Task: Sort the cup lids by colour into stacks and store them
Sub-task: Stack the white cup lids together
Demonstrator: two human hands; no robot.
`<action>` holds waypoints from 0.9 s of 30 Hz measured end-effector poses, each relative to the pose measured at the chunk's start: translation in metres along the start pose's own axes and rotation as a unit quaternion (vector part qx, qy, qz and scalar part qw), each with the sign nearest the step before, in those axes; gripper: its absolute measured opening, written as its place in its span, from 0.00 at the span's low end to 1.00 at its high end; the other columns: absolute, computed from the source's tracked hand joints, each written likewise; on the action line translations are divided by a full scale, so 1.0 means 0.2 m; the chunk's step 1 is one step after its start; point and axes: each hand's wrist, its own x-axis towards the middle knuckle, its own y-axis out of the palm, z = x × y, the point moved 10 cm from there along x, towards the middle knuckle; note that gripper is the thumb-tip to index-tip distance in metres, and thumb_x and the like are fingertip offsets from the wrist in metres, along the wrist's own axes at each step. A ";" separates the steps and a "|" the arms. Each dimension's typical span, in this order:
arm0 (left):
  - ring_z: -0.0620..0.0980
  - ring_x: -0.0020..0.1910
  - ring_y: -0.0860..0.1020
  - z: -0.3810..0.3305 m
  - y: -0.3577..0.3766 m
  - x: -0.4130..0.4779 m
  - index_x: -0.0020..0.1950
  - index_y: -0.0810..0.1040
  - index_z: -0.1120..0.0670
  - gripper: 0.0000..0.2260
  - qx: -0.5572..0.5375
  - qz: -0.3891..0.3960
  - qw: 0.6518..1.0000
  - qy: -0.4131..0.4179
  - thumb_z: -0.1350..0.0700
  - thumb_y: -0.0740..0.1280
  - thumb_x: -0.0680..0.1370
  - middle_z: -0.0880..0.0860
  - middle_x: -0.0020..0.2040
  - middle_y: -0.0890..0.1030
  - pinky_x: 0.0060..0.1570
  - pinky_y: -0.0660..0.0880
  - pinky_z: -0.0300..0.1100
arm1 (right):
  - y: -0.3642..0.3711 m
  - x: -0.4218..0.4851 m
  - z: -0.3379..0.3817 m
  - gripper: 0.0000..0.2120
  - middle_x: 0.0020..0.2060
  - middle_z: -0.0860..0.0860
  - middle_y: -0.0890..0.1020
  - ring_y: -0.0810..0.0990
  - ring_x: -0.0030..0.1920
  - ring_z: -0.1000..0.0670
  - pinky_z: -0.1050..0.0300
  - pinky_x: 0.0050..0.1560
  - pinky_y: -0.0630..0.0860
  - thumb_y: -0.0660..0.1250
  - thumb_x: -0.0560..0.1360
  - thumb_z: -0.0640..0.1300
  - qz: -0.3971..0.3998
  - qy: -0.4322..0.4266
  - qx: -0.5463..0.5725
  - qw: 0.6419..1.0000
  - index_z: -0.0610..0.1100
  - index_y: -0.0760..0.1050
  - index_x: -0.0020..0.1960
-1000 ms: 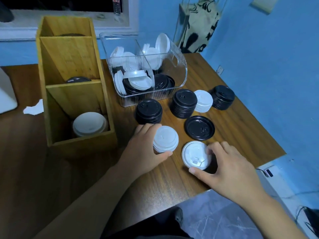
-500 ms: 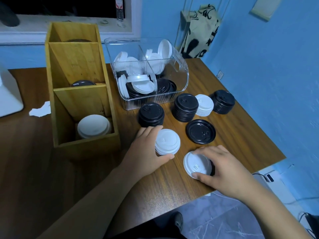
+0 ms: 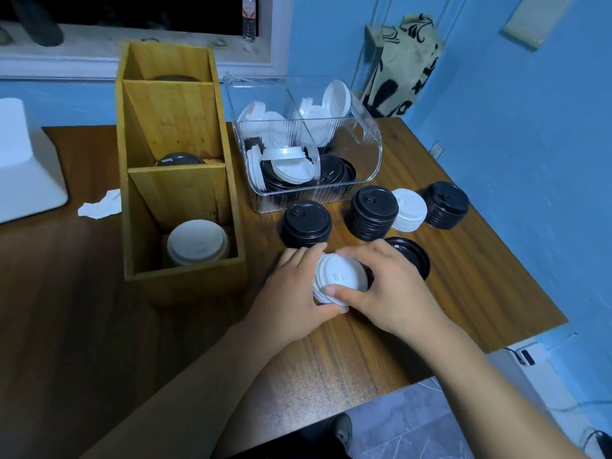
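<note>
Blue walls close round a brown wooden bench (image 3: 480, 286) whose right edge falls away to a tiled floor. Near the middle of the front edge, both hands are wrapped around one white lid stack (image 3: 341, 280): the left hand (image 3: 291, 293) cups its left side with the thumb under the near rim, and the right hand (image 3: 394, 289) covers its right side, fingers over the far rim and thumb on the near one. The stack is squat, its axis upright, resting on or just above the bench; I cannot tell which.

What the next move likely turns on is the wooden rack (image 3: 185, 276) to the left of the hands, toward the left edge. Its nearest compartment already holds white lids (image 3: 197, 241), and the left hand lies nearer to it, with bare bench between.

Behind the hands stand three black stacks (image 3: 306, 223) (image 3: 374, 212) (image 3: 446, 208) and a second white stack (image 3: 410, 210). One single black lid (image 3: 414, 256) lies partly hidden behind the right hand. Further back, a clear bin (image 3: 367, 154) still holds mixed lids, so sorting looks well short of done.
</note>
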 end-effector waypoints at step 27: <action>0.40 0.74 0.61 0.01 -0.01 -0.01 0.79 0.60 0.47 0.45 -0.027 -0.011 1.000 0.003 0.36 0.77 0.68 0.45 0.73 0.68 0.70 0.65 0.37 | -0.22 0.65 0.47 0.13 0.55 0.52 0.82 0.80 0.53 0.47 0.50 0.55 0.76 0.67 0.79 0.49 -0.056 -0.107 -0.064 0.991 0.52 0.79 0.63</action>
